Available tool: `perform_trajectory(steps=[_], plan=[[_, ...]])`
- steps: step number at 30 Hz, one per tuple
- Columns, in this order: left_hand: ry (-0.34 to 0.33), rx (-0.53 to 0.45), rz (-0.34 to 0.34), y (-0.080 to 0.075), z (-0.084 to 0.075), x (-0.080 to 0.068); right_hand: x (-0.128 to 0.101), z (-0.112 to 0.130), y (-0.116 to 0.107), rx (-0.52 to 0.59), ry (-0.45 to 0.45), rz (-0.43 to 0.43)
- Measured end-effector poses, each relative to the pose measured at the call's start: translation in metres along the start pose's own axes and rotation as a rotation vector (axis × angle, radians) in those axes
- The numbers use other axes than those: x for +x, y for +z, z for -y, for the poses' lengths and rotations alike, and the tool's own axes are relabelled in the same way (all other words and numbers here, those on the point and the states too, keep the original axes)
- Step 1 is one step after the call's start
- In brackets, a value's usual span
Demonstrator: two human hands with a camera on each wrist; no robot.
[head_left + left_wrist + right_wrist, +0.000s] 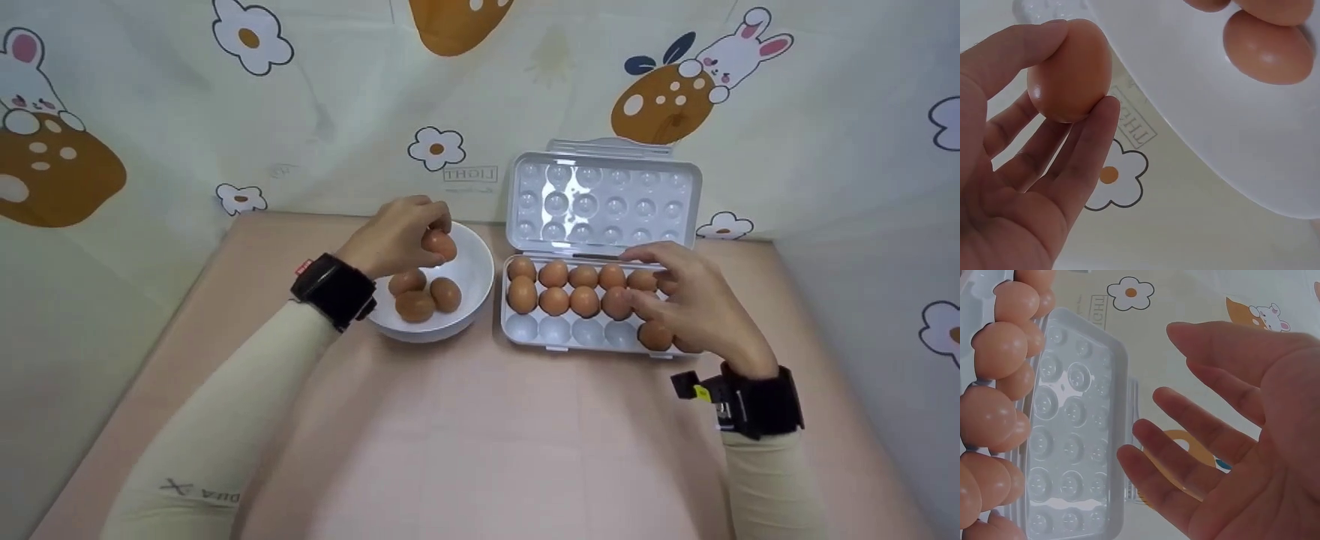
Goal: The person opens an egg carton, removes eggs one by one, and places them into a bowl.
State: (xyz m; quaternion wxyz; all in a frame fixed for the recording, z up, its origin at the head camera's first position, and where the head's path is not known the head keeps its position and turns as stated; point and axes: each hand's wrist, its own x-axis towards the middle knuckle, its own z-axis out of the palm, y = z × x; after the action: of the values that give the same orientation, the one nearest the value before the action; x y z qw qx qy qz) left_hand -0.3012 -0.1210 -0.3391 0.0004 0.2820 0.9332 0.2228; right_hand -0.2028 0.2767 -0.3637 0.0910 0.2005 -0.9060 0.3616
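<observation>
My left hand (401, 236) pinches a brown egg (1069, 70) between thumb and fingertips, over the back of a white bowl (476, 277). Inside the bowl lie three more brown eggs (415, 306). Over the right part of a white egg carton (504, 330) hovers my right hand (694, 300), its fingers spread and nothing between them in the right wrist view. Brown eggs (1000, 350) fill much of the carton's back two rows. In the front row, the left cups (555, 330) are bare and eggs (655, 335) sit at the right, partly hidden by the hand.
The carton's clear lid (600, 201) stands raised at the back, close to a patterned cloth backdrop (360, 97). Pinkish covering (480, 442) spreads over the table. Bowl and carton stand side by side with a narrow gap.
</observation>
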Motion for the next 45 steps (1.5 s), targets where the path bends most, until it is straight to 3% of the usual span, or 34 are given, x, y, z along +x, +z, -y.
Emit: perform_trajectory(steps=[8, 17, 25, 34, 45], plan=[[-0.068, 0.037, 0.125, 0.009, 0.008, 0.015, -0.001, -0.004, -0.002, -0.047, -0.005, 0.028], [-0.099, 0.085, 0.184, 0.017, 0.019, 0.022, 0.0, -0.006, -0.002, -0.09, -0.011, 0.061], [-0.128, 0.126, 0.237, 0.025, 0.021, 0.022, 0.0, -0.006, -0.004, -0.126, -0.001, 0.067], [-0.142, 0.1, 0.288, 0.024, 0.015, 0.019, -0.003, -0.007, -0.009, -0.114, 0.067, 0.097], [-0.17, 0.108, 0.352, 0.025, 0.016, 0.019, -0.003, -0.009, -0.009, -0.104, 0.067, 0.117]])
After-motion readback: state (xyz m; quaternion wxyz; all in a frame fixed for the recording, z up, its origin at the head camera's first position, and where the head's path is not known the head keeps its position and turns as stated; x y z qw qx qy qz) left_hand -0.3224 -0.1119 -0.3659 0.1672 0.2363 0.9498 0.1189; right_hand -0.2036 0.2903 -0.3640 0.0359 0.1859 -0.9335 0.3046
